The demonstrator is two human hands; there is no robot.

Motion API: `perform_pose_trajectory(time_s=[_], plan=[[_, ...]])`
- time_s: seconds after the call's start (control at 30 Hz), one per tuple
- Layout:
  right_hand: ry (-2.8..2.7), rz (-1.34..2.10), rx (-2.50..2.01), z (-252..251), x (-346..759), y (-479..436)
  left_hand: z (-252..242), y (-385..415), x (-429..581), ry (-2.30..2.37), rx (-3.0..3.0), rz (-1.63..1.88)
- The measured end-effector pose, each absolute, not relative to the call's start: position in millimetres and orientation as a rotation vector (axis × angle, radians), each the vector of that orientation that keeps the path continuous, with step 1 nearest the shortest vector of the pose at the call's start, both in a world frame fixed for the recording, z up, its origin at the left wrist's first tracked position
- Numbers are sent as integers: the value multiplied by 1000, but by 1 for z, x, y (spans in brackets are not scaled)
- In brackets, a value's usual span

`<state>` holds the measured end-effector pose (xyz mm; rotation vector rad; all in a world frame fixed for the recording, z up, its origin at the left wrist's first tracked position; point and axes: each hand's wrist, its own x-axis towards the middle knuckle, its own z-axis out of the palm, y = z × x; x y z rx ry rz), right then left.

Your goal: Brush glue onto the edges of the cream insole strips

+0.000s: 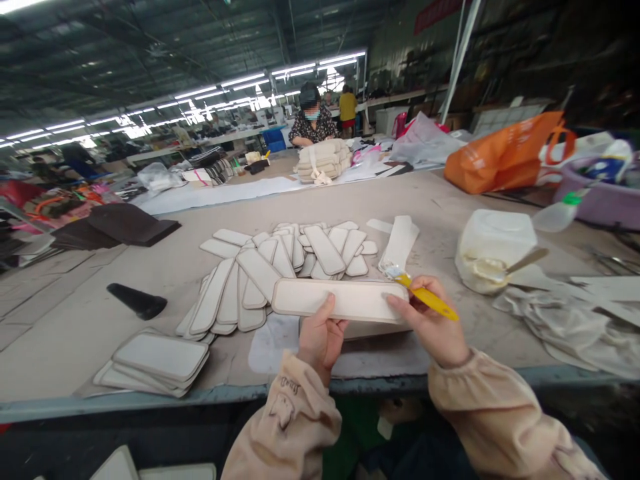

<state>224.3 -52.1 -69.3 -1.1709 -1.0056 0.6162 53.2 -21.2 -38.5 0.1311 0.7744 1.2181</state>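
Observation:
My left hand point(319, 335) grips the left part of a long cream panel with rounded corners point(345, 299), thumb on top. My right hand point(434, 325) pinches the panel's right end and also holds a yellow-handled brush point(426, 298), whose bristles lie at the panel's upper right corner. The panel hangs level just above the table's near edge. Behind it lies a spread of several similar cream pieces point(280, 267).
A white tub of glue with a stick in it point(493, 257) stands to the right, beside crumpled cloth point(565, 320). A stack of cream panels point(157, 360) lies at front left, near a black wedge point(137, 300). Another person point(313, 120) sits far across the table. An orange bag point(503, 160) lies at back right.

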Motion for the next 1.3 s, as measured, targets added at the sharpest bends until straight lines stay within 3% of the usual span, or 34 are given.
perform_pose_trajectory(time_s=[1.03,1.3], plan=[[-1033,706,-1202,-63,223,-63,-32,-17,33,809,419,1276],[-1486,741,-1236,-45,226,-79,-37,-37,52,752,659,1076]])
